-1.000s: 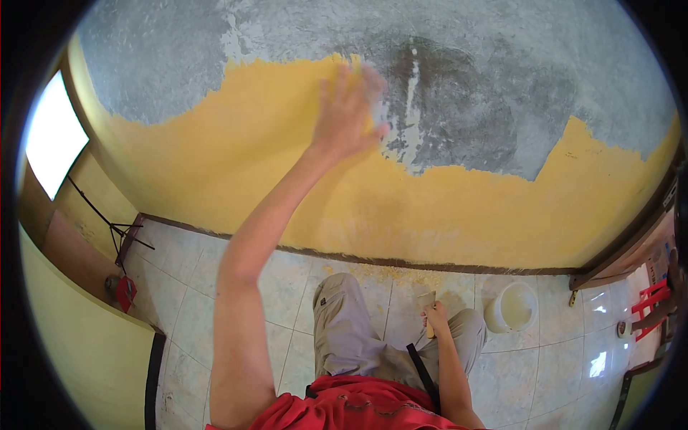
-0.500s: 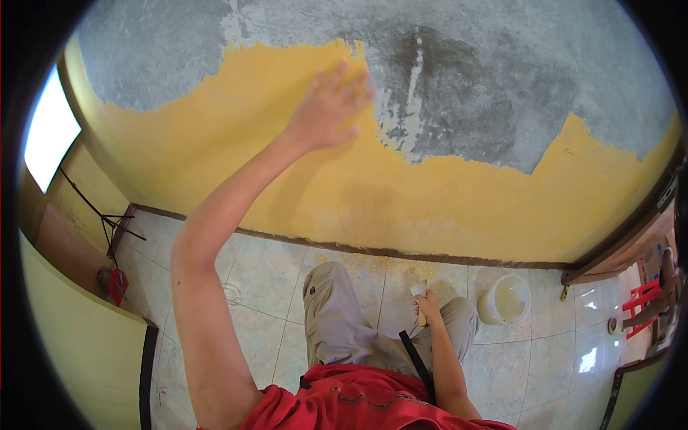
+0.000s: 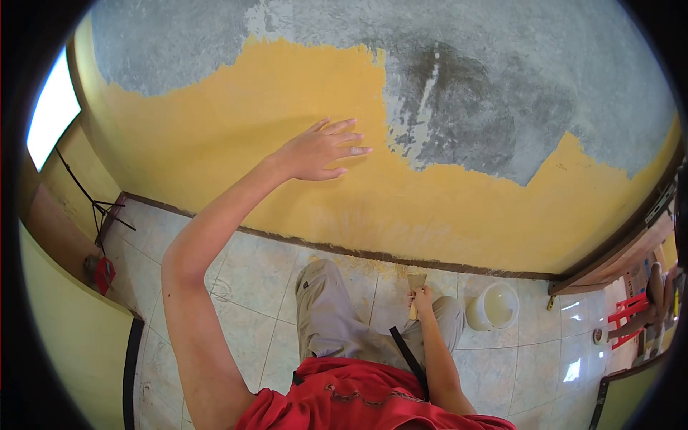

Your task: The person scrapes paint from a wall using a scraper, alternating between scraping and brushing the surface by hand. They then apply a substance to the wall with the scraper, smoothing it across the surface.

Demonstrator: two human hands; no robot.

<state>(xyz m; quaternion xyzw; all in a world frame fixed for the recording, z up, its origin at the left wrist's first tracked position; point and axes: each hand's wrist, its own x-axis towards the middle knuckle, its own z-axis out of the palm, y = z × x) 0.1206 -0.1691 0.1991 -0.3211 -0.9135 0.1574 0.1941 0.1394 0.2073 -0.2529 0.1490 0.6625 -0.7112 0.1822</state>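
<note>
My left hand (image 3: 319, 152) is open with fingers spread, at the yellow-painted part of the wall (image 3: 215, 122). Its fingertips point right, toward the ragged paint edge where bare grey plaster (image 3: 487, 115) begins. Low over my right thigh, my right hand (image 3: 423, 298) is closed around a paint scraper (image 3: 416, 283). The scraper's wide blade points up toward the wall, and its pale handle sticks out below the fingers. A dark, damp-looking patch with a whitish streak marks the plaster right of my left hand.
Right of my knee stands a white bucket (image 3: 493, 307) on the tiled floor (image 3: 244, 330). Yellow paint flakes lie along the wall's foot. At left are a black tripod stand (image 3: 100, 208) and a red object (image 3: 104, 275); at far right, a red stool (image 3: 628, 319) and another person's limb.
My left hand has moved down the wall from near the paint edge, and its fingers are now sharp rather than blurred. My right hand still holds the scraper, its blade turned more toward view.
</note>
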